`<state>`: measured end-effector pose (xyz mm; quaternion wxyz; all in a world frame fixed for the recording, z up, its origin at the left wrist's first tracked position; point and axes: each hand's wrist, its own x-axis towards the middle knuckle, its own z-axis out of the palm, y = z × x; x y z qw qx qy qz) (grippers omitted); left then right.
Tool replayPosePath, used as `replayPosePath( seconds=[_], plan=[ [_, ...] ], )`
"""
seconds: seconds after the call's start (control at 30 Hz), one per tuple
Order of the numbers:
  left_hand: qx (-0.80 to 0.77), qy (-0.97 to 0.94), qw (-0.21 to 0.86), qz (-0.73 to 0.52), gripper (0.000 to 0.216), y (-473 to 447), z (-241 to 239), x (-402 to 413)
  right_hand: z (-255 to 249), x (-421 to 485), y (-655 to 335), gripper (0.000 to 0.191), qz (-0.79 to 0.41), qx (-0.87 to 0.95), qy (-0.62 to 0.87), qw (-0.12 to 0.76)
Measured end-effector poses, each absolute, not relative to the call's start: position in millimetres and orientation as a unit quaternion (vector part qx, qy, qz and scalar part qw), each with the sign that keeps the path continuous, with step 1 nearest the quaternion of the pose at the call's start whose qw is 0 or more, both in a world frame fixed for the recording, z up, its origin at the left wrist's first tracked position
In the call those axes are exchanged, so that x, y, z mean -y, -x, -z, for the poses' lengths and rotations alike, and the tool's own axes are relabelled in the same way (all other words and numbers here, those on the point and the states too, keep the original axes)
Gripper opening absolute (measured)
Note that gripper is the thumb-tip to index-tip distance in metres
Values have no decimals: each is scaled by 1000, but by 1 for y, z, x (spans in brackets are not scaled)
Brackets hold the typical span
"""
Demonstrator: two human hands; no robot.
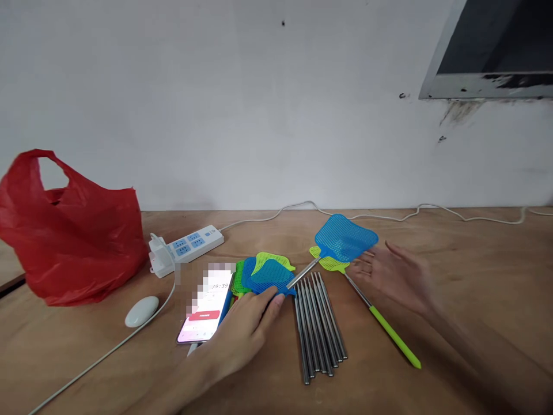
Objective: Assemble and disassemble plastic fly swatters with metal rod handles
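Observation:
My left hand (250, 325) is closed around the thin metal rod of a blue fly swatter (345, 237), whose mesh head points up and to the right. My right hand (391, 274) lies open beside that head, its fingertips close to the lower right edge; I cannot tell whether they touch it. Under the blue head is a yellow-green fly swatter (394, 335) with a long handle, flat on the table. Several loose swatter heads (270, 276) in blue, green and yellow-green lie stacked beyond my left hand. Several metal rods (318, 328) lie side by side between my hands.
A lit phone (211, 302) lies left of the stacked heads, part of its screen blurred. Farther left are a white power strip (199, 245), a white oval object (141, 312) and a red plastic bag (82, 242). A white cable (276, 213) runs along the wall.

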<state>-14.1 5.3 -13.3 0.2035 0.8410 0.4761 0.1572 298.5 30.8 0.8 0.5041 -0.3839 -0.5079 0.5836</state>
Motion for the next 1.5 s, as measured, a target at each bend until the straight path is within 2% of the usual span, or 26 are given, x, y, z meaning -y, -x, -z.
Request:
replayPosePath(
  seconds=[0.13,0.2,0.33,0.4,0.5,0.63,0.8,1.0,1.23,1.5],
  plan=[
    [-468,-831,250,-165,46,6,15,-6,19,-21,-266,35,-613,502,375,481],
    [-450,-841,258,-152,46,3,17,-3,30,-15,-247,27,-629,473,368,495],
    [-411,-852,264,-187,45,2,18,-2,41,-14,-229,28,-631,422,351,548],
    [-397,-852,260,-221,42,6,16,-8,41,-19,-234,31,-610,399,371,575],
    [-419,-841,209,-270,37,15,16,-21,43,-29,-251,39,-516,426,453,589],
    [-501,-816,80,-276,29,28,20,-35,55,-41,-269,45,-412,502,533,542],
    [-543,-818,-25,-188,37,34,23,-37,69,-42,-266,41,-332,559,576,495],
    [-516,-854,-31,-59,39,30,26,-33,78,-40,-266,25,-200,628,616,432],
    [-495,-868,-28,-26,33,28,31,-31,75,-36,-272,15,-17,707,632,318],
    [-479,-877,-2,-28,29,26,32,-28,65,-23,-261,4,-12,789,546,283]
  ],
)
